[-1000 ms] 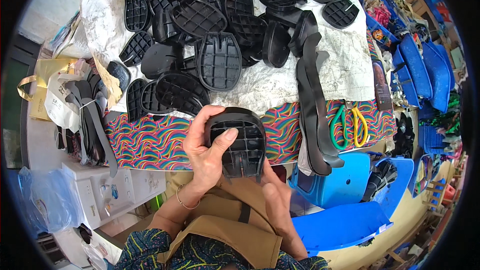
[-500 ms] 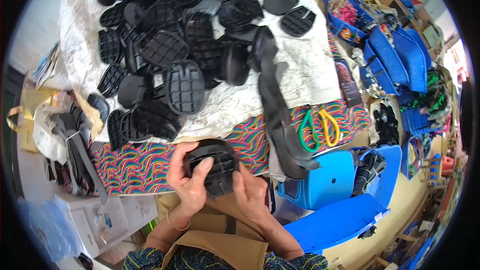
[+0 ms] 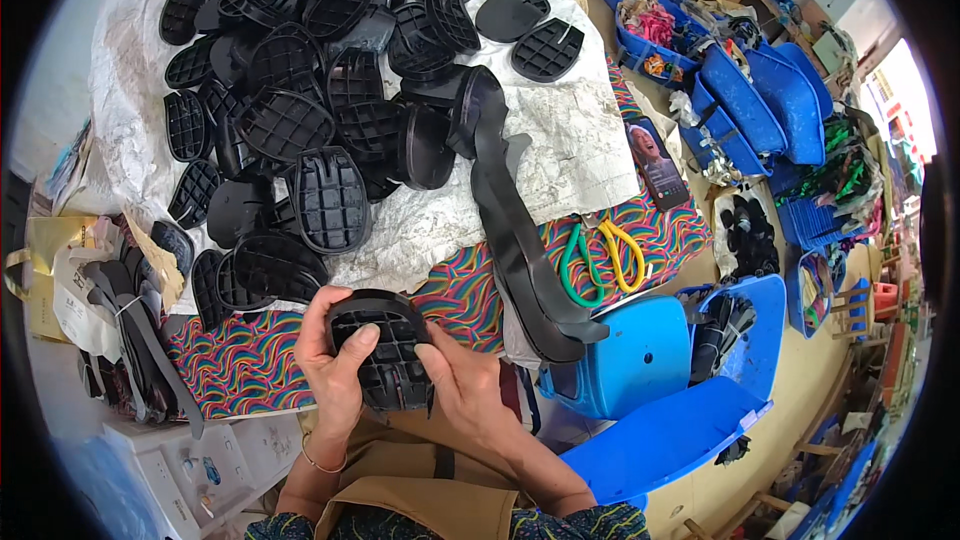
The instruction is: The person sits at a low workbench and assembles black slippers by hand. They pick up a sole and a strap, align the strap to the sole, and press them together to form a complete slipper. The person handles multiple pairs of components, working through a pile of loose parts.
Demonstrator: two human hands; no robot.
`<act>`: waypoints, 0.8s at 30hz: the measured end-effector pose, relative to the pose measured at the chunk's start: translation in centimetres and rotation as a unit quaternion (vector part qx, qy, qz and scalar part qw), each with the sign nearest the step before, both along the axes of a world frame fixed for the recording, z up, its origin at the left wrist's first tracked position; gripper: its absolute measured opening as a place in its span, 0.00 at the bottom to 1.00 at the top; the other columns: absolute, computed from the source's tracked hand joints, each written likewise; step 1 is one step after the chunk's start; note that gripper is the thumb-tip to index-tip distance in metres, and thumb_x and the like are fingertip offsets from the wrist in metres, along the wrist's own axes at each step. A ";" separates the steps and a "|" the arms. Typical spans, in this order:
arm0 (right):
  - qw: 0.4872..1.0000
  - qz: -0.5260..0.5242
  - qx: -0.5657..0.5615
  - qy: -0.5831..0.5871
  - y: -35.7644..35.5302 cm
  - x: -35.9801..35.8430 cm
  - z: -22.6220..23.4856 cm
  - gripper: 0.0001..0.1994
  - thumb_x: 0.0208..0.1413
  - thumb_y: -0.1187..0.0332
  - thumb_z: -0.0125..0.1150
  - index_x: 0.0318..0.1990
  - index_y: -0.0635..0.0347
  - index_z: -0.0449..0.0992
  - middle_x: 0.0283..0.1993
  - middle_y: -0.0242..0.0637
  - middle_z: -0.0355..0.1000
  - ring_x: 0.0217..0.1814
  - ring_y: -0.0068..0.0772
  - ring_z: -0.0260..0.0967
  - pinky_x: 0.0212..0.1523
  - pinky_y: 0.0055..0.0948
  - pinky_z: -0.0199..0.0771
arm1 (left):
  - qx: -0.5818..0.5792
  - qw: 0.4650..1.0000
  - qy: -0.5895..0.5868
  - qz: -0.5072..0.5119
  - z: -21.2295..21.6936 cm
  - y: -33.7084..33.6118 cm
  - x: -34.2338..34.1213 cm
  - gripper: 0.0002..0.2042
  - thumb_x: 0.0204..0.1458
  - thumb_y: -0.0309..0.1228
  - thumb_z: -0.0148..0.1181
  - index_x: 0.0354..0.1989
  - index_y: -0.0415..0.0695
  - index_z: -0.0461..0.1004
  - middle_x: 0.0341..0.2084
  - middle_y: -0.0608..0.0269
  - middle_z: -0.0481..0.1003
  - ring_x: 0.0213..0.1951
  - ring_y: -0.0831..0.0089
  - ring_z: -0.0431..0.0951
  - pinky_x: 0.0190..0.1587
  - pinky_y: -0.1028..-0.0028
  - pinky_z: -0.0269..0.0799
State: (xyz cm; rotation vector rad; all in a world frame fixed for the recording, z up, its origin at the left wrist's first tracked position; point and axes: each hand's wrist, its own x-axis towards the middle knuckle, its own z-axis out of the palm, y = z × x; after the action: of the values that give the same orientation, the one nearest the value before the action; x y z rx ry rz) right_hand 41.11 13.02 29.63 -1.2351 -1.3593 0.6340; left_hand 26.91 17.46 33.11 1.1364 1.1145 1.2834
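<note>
Between my two hands, over the near edge of the table, is a black moulded heel piece (image 3: pixel 385 375). Its gridded hollow side faces up, and a smooth black band runs round its far rim. My left hand (image 3: pixel 335 375) grips the left side, thumb pressed over the rim onto the grid. On the opposite side my right hand (image 3: pixel 465 380) pinches the edge, its thumb along the rim and its other fingers partly hidden. Just beyond lies a heap of similar black heel pieces (image 3: pixel 332 202), some grid up, some smooth side up. A long curved black strip (image 3: pixel 520 240) stretches from the heap to the table's edge.
Green-handled and yellow-handled scissors (image 3: pixel 625 255) and a phone (image 3: pixel 658 165) lie at the right on the patterned cloth (image 3: pixel 240 365). A white sheet (image 3: pixel 565 155) is under the heap. Blue bins (image 3: pixel 670 440) and a blue stool (image 3: pixel 645 350) stand right; bundled dark strips (image 3: pixel 150 340) left.
The held heel piece has tilted so its grid faces up more fully. Both hands keep their grip, with the right thumb shifted along the rim. The whole view has shifted slightly.
</note>
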 end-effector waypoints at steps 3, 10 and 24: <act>0.998 -0.004 -0.069 0.011 0.6 0.4 0.5 0.12 0.61 0.75 0.56 0.50 0.72 0.73 0.26 0.49 0.74 0.22 0.41 0.75 0.23 0.33 0.71 | -0.034 0.997 -0.031 -0.064 -0.2 0.5 0.3 0.22 0.51 0.24 0.65 0.55 0.39 0.66 0.42 0.62 0.75 0.44 0.77 0.75 0.49 0.77 0.70; 0.999 -0.052 -0.011 0.007 0.6 0.1 0.6 0.13 0.61 0.74 0.55 0.50 0.72 0.72 0.28 0.51 0.75 0.24 0.46 0.75 0.27 0.36 0.72 | -0.080 0.973 -0.076 -0.202 0.8 1.9 -0.7 0.32 0.52 0.26 0.66 0.65 0.43 0.57 0.47 0.61 0.74 0.49 0.75 0.73 0.54 0.74 0.68; 0.982 -0.137 -0.050 0.119 2.8 1.1 2.3 0.17 0.70 0.60 0.48 0.29 0.61 0.68 0.26 0.20 0.60 0.29 0.11 0.51 0.27 0.18 0.51 | -0.184 0.883 -0.374 -0.216 -1.6 0.4 -0.6 0.29 0.67 0.43 0.44 0.70 0.39 0.51 0.62 0.52 0.66 0.56 0.65 0.73 0.59 0.63 0.68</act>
State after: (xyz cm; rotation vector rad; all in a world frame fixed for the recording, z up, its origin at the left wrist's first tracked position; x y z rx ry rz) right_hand 42.19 15.82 31.89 -1.3514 -0.9498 0.6380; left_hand 26.32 17.82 31.55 0.4722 0.4477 0.9575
